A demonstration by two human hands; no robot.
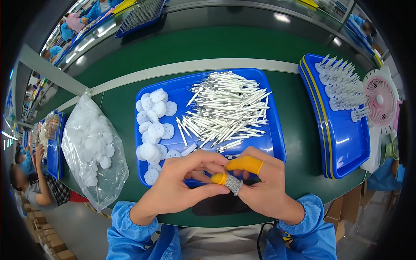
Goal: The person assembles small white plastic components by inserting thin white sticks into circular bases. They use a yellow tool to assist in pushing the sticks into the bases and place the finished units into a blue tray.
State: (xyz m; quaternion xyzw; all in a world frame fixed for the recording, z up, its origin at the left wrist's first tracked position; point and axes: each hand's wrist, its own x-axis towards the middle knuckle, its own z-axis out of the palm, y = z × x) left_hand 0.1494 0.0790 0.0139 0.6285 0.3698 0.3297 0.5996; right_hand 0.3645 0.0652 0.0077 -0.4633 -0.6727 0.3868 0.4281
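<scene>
Narrow pinch: left hand [180,182] on the right hand's [271,186] covered thumb

Two hands meet over the near edge of one blue tray [180,91]. The left's bare thumb and fingers close in around the right thumb, its thumb tip touching there; whether a small piece sits between them, I cannot tell. The right's fingers are bent, and what they hold, if anything, is hidden.

Two yellow covers are on the right hand: the index cot [245,164] and the thumb cot [218,178]. One grey sleeve [234,184] wraps the same thumb, directly behind its cot.

In the tray lie two groups. White discs [149,151], roughly twenty in sight, overlap along the left side. White sticks [227,108] fill the middle and right in one heap, too tangled to count.

One clear bag [108,180] of more white discs lies left of the tray on the green table [299,130]; its contents overlap too much to number. To the right stands one stack of at least three trays [346,147], the top one bearing a crowded cluster of upright white pieces [342,84], uncountable. One pink-and-white fan [380,97] stands just beyond that stack.
</scene>
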